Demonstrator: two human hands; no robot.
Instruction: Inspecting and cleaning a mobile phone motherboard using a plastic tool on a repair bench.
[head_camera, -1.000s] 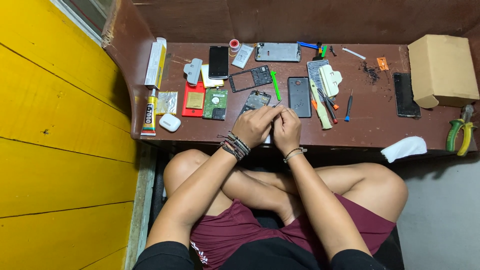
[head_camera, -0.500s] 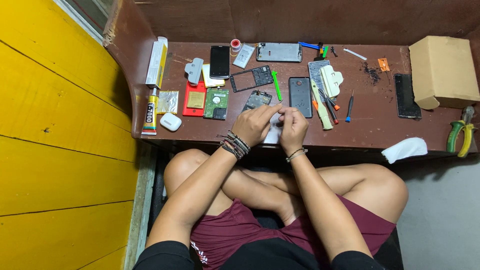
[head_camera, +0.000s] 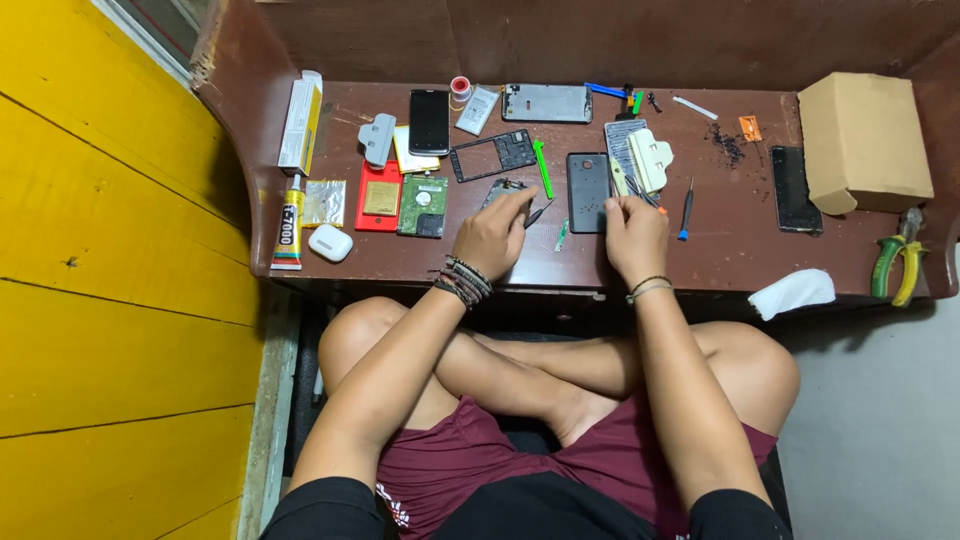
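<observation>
While the person sits cross-legged at the brown counter (head_camera: 720, 250), the left hand (head_camera: 492, 235) rests on a small phone part (head_camera: 503, 187), its fingers curled around thin tweezers (head_camera: 537, 212) whose tip pokes out toward the right. The right hand (head_camera: 634, 232) lies apart from it, just beside a dark phone back (head_camera: 587, 178), fingers bent; whether they pinch anything cannot be told.

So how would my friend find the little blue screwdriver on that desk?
Start at the big cardboard box on the brown desk, then look toward the person's right hand. Just beside that hand lies the screwdriver, pointing away from the person. It is the only thin stick with a blue handle there; the green tool lies past the dark phone.
</observation>
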